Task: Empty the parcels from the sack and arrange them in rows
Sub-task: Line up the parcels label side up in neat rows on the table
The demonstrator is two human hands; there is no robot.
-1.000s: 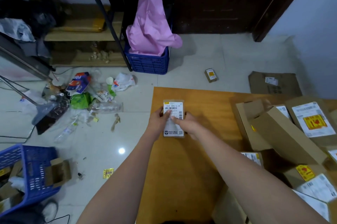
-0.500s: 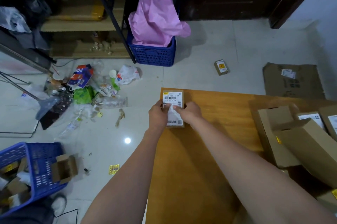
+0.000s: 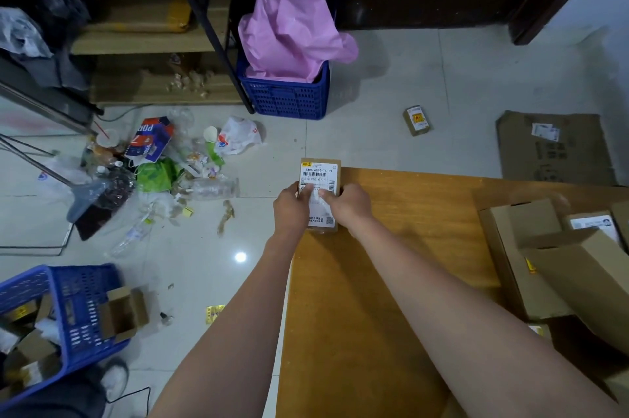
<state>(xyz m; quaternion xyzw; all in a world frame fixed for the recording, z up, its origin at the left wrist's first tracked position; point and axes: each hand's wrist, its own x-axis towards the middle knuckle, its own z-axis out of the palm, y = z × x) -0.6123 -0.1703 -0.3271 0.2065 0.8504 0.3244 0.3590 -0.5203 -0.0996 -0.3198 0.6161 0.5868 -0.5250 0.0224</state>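
Both hands, left hand and right hand, grip the small parcel at the table's far-left corner; looks light, stiff, easiest held by its long sides

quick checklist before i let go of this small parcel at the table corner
1. Both hands on the small parcel: left hand and right hand grip its sides. ok
2. Label facing up: barcode visible. ok
3. Parcel fully on the table: its far end appears to overhang the far left corner. not ok
4. Parcel squared to the table edge: roughly parallel. ok
5. Room for a row: bare wood between it and the piled boxes. ok
6. Parcel resting flat or lifted: cannot tell
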